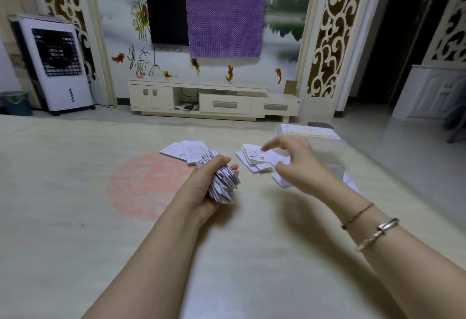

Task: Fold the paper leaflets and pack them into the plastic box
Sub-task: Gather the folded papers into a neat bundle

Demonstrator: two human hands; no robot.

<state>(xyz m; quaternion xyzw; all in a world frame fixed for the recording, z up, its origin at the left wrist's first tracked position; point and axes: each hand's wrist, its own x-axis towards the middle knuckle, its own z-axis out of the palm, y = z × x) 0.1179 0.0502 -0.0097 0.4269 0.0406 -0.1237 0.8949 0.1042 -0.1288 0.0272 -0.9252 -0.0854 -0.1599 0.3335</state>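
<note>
My left hand (pixel 205 187) grips a thick bundle of folded white leaflets (pixel 223 182), held on edge above the table. My right hand (pixel 300 164) hovers with fingers spread over a loose pile of small folded leaflets (pixel 254 157) and holds nothing. A second group of leaflets (pixel 186 150) lies flat just beyond my left hand. More white sheets (pixel 350 183) show partly behind my right wrist. A clear plastic box (pixel 306 130) with a printed yellow and white label lies at the table's far right edge.
The work surface is a pale table (pixel 75 192) with a faded pink round patch (pixel 143 185). Beyond it stand a cream TV cabinet (pixel 214 99), a white air cooler (pixel 54 66) at left and a TV partly covered by a purple cloth (pixel 224 15).
</note>
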